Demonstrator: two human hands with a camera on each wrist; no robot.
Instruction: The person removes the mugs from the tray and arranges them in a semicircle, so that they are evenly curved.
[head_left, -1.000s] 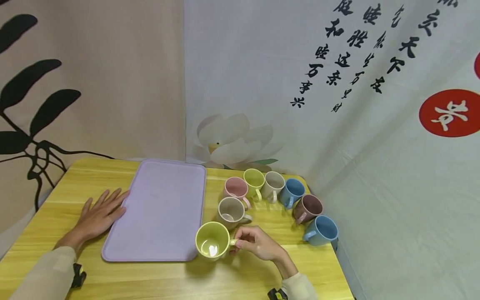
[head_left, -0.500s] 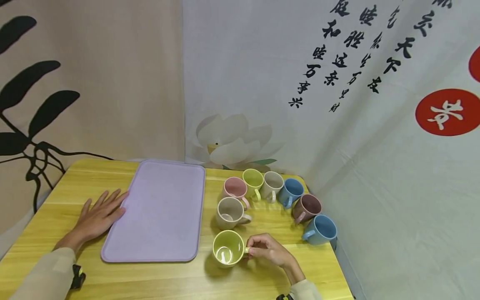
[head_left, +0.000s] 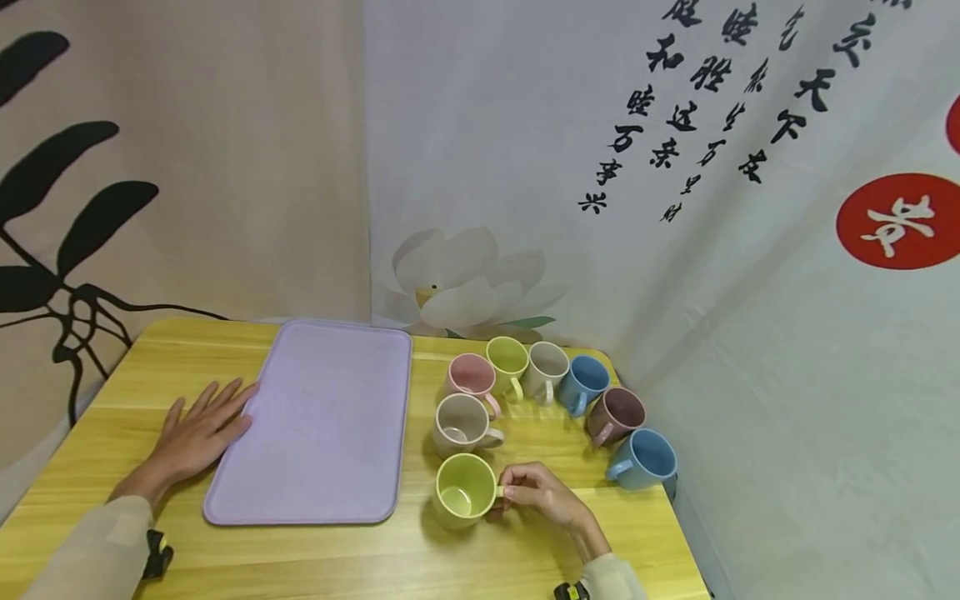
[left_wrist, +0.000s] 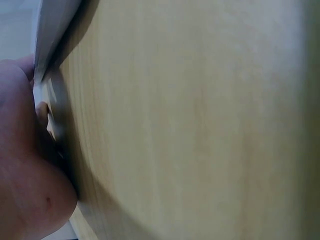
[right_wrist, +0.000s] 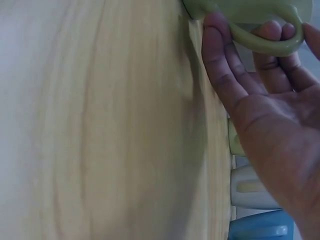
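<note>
My right hand (head_left: 546, 498) pinches the handle of a yellow-green mug (head_left: 463, 493), just right of the tray's near corner. In the right wrist view, fingers pass through the mug's handle (right_wrist: 272, 47) and one fingertip sits against the body near the base. The mug stands upright with its mouth up, close in front of a grey mug (head_left: 459, 437). Flat on the table, my left hand (head_left: 193, 433) has its fingers spread, with the fingertips and thumb at the left rim of a lilac tray (head_left: 315, 425). The tray bears nothing.
Behind the grey mug, a pink mug (head_left: 472, 379), a second yellow-green mug (head_left: 508, 358) and a pale grey mug (head_left: 546, 371) stand close together. A blue mug (head_left: 585, 383), a maroon mug (head_left: 618, 414) and another blue mug (head_left: 642, 462) line the wooden table's (head_left: 300, 562) right side.
My right hand has moved the yellow-green mug rightward, away from the tray's near right corner, then slightly back toward the grey mug. My left hand stays at the tray.
</note>
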